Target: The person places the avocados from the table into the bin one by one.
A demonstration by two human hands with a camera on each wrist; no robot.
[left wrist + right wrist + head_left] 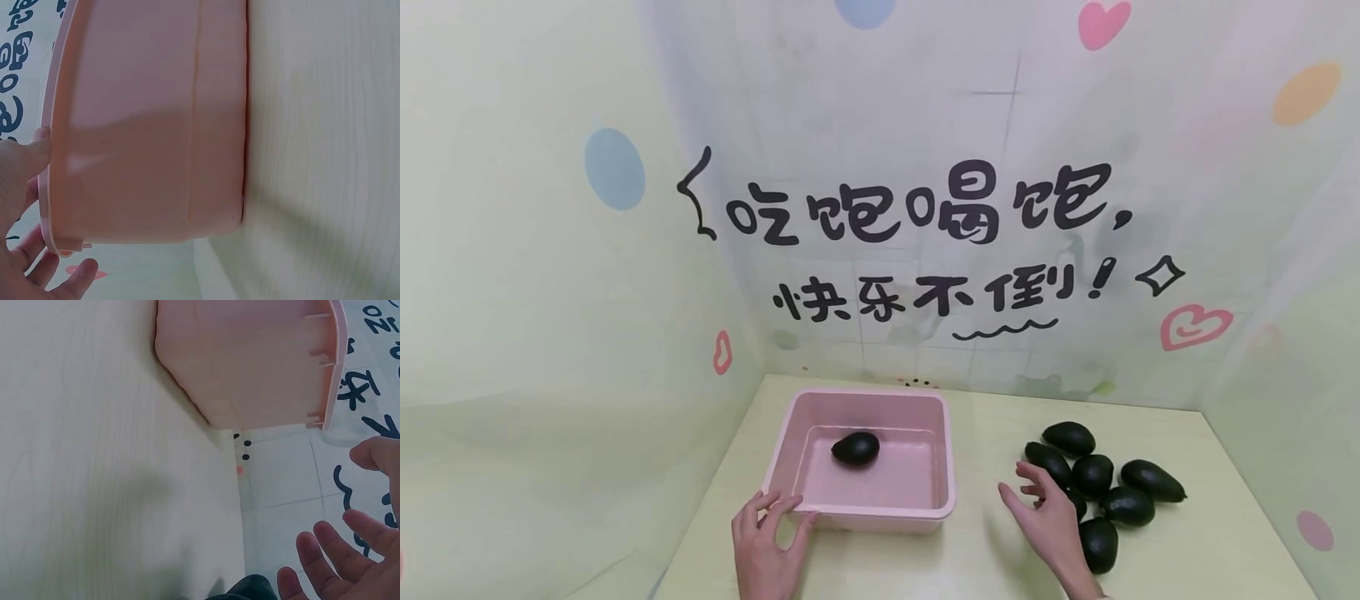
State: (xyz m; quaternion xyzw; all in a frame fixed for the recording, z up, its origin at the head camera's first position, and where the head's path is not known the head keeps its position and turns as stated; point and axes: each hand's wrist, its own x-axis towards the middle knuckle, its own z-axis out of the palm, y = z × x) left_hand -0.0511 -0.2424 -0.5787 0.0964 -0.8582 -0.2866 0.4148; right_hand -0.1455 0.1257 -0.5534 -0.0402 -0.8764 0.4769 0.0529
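We note a pale wall (910, 83) behind, carrying dark writing, coloured spots and hearts. In front of it, a light wooden table (981, 433). On the table's left part we log a pink tub (898, 482), upright, open side up. The left hand (767, 548) is at the tub's near left corner, thumb and fingers clamped on the rim. The right hand (1047, 518) hangs above the table, right of the tub, fingers apart and loosely bent. Near it, farther right, we count seven dark avocados (1092, 475) bunched on the table. In the tub we find a single avocado (856, 449), lying on its side on the bottom.
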